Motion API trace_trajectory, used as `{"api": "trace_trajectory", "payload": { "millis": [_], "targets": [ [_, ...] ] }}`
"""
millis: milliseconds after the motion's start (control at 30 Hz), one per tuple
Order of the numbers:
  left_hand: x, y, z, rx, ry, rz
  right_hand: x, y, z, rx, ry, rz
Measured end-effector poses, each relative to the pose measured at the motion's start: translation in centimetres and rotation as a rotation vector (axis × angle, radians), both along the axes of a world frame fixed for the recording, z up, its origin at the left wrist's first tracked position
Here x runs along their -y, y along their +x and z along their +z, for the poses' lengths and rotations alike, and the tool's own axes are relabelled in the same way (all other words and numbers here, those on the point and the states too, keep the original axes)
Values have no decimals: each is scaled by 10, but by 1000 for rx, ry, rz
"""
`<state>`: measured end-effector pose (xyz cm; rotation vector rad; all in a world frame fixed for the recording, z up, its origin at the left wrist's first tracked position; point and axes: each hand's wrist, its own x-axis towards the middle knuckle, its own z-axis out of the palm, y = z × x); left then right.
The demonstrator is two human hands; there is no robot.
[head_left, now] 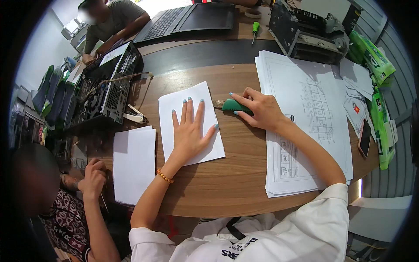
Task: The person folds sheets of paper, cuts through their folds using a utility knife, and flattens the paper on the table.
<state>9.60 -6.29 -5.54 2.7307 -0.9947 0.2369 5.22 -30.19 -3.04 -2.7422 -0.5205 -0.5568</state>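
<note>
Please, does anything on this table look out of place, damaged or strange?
Two things. The computer case at the left has its insides exposed, with a cable connector sticking out beyond it. The stack of drawings on the right has uneven edges, its sheets not squared up. I see no spill.
</note>
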Motion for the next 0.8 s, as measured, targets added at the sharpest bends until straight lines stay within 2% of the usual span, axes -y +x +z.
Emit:
{"api": "trace_trajectory", "payload": {
  "millis": [300,400,800],
  "targets": [
    [1,1,-1,30,7,-20,-3,10,-5,115,-51,-28],
    [0,-2,3,15,-6,-37,6,11,-2,76,-73,-34],
    [3,-4,6,-5,-23,-14,-14,41,-11,168,-23,-64]
  ]
}}
